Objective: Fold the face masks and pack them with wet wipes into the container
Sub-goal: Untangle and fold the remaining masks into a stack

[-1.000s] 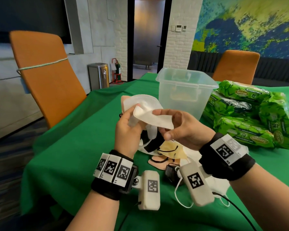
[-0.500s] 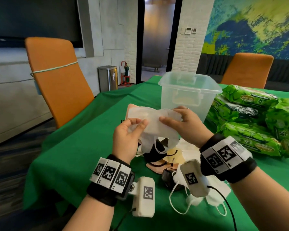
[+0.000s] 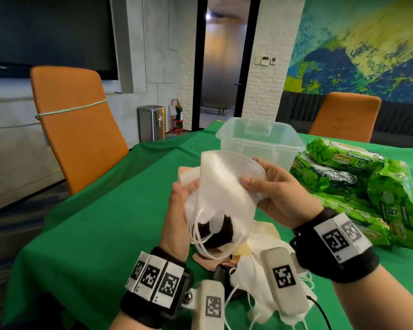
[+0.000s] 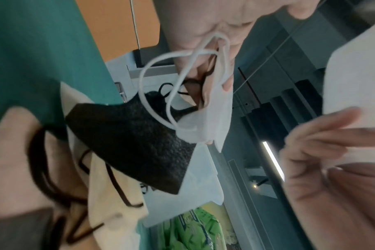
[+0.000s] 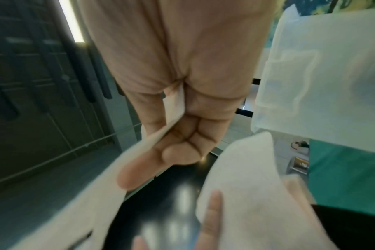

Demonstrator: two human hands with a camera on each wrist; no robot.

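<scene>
Green cloth covered the table (image 3: 86, 234). My right hand (image 3: 275, 194) and left hand (image 3: 180, 210) both pinched a white mask (image 3: 224, 186) mid-fold above the table's middle; next, I judged, into the container (image 3: 260, 141) behind.

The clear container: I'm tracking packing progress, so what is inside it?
The clear container looks empty through its walls. Its lower front is covered by the white mask in both hands, so the bottom cannot be confirmed.
</scene>
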